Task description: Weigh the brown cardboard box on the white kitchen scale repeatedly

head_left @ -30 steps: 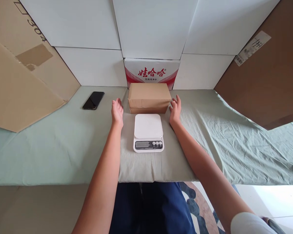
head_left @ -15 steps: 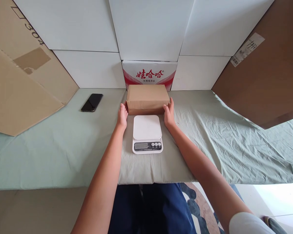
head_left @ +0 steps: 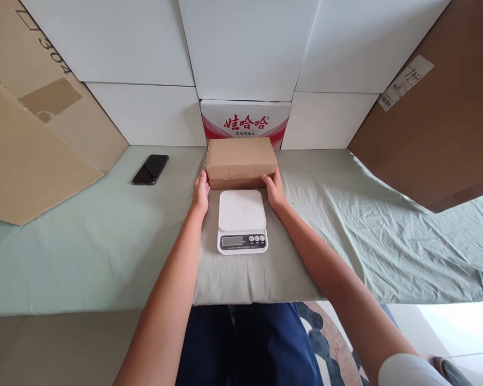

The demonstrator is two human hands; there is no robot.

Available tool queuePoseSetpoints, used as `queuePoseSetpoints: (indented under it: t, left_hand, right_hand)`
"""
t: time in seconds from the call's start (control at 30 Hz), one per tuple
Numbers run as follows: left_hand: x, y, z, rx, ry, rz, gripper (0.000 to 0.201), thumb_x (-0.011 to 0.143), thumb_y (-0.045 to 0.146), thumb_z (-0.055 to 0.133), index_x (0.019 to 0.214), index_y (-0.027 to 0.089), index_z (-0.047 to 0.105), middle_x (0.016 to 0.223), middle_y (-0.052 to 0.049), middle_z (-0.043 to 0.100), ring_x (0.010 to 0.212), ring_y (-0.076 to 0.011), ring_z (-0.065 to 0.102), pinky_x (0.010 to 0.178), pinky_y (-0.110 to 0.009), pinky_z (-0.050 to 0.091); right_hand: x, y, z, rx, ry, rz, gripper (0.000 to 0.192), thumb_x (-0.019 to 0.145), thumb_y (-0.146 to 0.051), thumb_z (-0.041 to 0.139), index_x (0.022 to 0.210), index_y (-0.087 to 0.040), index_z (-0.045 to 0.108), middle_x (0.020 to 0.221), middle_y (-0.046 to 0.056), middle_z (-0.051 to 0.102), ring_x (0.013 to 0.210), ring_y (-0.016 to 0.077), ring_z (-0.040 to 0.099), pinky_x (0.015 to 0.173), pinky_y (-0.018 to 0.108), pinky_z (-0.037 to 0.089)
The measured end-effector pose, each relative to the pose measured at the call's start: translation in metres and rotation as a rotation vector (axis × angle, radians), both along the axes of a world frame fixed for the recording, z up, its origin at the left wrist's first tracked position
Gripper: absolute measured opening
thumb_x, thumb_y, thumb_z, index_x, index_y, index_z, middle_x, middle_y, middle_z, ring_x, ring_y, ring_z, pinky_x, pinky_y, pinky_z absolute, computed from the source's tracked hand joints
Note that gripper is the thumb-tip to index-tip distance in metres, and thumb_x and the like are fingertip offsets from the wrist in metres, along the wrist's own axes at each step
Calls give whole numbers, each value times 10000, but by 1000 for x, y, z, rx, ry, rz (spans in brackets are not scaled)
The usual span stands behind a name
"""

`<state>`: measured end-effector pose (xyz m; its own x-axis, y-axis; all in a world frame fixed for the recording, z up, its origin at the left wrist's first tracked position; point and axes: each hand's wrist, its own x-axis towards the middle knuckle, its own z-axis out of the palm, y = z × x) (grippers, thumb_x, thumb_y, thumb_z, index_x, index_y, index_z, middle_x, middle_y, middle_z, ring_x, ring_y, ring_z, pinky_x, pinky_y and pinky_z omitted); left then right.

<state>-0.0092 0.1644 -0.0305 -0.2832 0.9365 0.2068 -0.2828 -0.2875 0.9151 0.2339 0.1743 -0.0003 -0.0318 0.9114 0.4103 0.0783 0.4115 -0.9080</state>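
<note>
Squeezing unevenly could let the brown cardboard box [head_left: 241, 153] twist or slip, since both hands hold it near its front corners; drawn nearer, its lower edge might knock the white digital kitchen scale [head_left: 242, 210] just in front. The grip is two-handed, clamped on the box: the left hand [head_left: 201, 193] against its left end, fingers partly hidden, the right hand [head_left: 275, 190] round the right front corner, thumb on the front face. Behind stands a red-and-white carton [head_left: 245, 119].
</note>
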Motion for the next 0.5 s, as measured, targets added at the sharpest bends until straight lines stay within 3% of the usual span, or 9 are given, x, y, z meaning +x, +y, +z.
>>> queuePoseSetpoints:
  t: [0.13,0.27,0.4,0.5]
  left_hand:
    - [1,-10,9,53,118,76,741,785,853,607,1169,229,713,1328,-134,723,1418,-320,582,1182,-436,447]
    - [4,-32,26,186,339,179,735,811,818,617,1208,206,703,1291,-137,721,1320,-352,628,1170,-433,445]
    - [8,-64,39,266,366,166,745,862,787,574,1332,213,643,1295,-136,712,1347,-353,606,1160,-423,448]
    - [13,-94,36,312,325,122,698,903,743,549,1355,218,630,1314,-140,702,1396,-356,574,1148,-430,467]
  right_hand:
    - [-1,0,2,86,-9,25,759,892,-596,557,1572,-325,355,1656,35,452,1526,291,417,1325,523,302]
    - [-1,-8,8,204,-26,17,960,865,-757,541,1649,-336,181,1758,27,271,1653,269,229,1366,495,222]
    - [-1,-36,18,240,-58,-23,1015,860,-831,485,1666,-340,112,1770,41,232,1672,292,180,1363,529,227]
    - [1,-68,16,257,-34,-56,961,881,-806,484,1659,-372,123,1763,28,235,1676,307,165,1354,558,247]
